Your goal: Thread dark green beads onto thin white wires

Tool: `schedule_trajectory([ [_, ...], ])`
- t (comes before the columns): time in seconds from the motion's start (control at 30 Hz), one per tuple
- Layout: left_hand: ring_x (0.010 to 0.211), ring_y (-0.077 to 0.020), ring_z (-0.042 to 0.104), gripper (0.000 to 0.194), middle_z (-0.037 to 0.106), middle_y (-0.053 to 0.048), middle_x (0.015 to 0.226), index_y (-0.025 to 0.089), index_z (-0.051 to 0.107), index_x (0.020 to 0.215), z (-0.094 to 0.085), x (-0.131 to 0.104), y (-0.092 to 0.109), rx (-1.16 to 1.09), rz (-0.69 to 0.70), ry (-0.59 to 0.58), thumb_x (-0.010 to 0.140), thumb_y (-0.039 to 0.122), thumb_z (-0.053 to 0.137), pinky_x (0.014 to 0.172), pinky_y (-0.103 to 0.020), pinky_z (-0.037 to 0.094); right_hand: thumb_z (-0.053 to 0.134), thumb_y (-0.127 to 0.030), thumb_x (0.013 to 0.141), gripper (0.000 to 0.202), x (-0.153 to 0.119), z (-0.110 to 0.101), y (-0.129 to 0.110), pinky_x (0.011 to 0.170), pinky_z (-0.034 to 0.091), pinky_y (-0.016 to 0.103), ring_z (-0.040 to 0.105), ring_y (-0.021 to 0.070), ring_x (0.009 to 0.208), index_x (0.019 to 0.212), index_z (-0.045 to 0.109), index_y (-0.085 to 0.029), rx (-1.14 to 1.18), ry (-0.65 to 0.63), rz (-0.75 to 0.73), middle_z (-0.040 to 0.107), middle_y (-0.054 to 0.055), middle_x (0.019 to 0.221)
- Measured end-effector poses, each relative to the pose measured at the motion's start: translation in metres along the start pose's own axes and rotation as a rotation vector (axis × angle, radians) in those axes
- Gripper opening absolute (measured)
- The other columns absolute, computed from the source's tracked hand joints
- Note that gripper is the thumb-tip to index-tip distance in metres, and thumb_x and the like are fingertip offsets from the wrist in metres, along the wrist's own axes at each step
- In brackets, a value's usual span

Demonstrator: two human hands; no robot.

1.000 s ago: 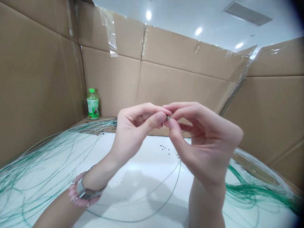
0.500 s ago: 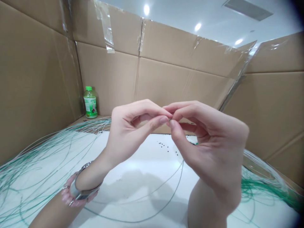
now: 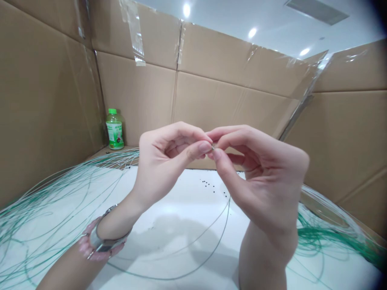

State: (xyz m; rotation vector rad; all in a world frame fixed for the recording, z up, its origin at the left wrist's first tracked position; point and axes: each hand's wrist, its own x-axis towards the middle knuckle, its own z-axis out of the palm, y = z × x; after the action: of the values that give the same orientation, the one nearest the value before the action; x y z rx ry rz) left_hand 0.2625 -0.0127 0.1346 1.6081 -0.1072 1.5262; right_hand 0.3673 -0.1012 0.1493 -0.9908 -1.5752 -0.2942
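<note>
My left hand [image 3: 165, 161] and my right hand [image 3: 263, 177] meet fingertip to fingertip above a white table [image 3: 181, 225]. Between the pinched thumbs and forefingers sits a tiny dark metal piece [image 3: 213, 147], mostly hidden by the fingers. A thin green wire [image 3: 211, 249] hangs from under my right hand and loops down across the table toward my left forearm. My left wrist wears a watch and a pink bead bracelet [image 3: 98, 243].
Bundles of green wire [image 3: 45, 201] spread over the left of the table, and more wire [image 3: 326, 237] lies at the right. Several small black beads [image 3: 208, 185] are scattered behind my hands. A green-capped bottle [image 3: 114, 129] stands in the far left corner. Cardboard walls [image 3: 211, 92] enclose the table.
Both hands stay pinched together and have shifted slightly up and left. The looped wire swings a little beneath them.
</note>
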Motion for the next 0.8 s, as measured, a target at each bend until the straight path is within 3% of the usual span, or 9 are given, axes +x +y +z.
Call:
schedule_trajectory([
  [0.37, 0.059, -0.0068, 0.061, 0.003, 0.067, 0.001, 0.069, 0.019, 0.07, 0.075, 0.001, -0.002, -0.003, -0.017, -0.011, 0.033, 0.076, 0.019, 0.069, 0.055, -0.015, 0.05, 0.059, -0.004, 0.078, 0.016, 0.001, 0.0, -0.001, 0.059, 0.058, 0.017, 0.064, 0.0096, 0.074, 0.076, 0.061, -0.02, 0.026, 0.021, 0.012, 0.067, -0.002, 0.085],
  [0.8, 0.061, -0.002, 0.057, 0.007, 0.062, 0.005, 0.067, 0.021, 0.07, 0.077, 0.008, -0.006, -0.007, -0.325, -0.111, 0.081, 0.079, 0.027, 0.066, 0.061, -0.009, 0.05, 0.061, -0.009, 0.08, 0.014, 0.001, 0.015, 0.003, 0.058, 0.058, 0.019, 0.067, 0.011, 0.077, 0.073, 0.064, -0.021, 0.216, 0.145, 0.034, 0.067, -0.002, 0.083],
])
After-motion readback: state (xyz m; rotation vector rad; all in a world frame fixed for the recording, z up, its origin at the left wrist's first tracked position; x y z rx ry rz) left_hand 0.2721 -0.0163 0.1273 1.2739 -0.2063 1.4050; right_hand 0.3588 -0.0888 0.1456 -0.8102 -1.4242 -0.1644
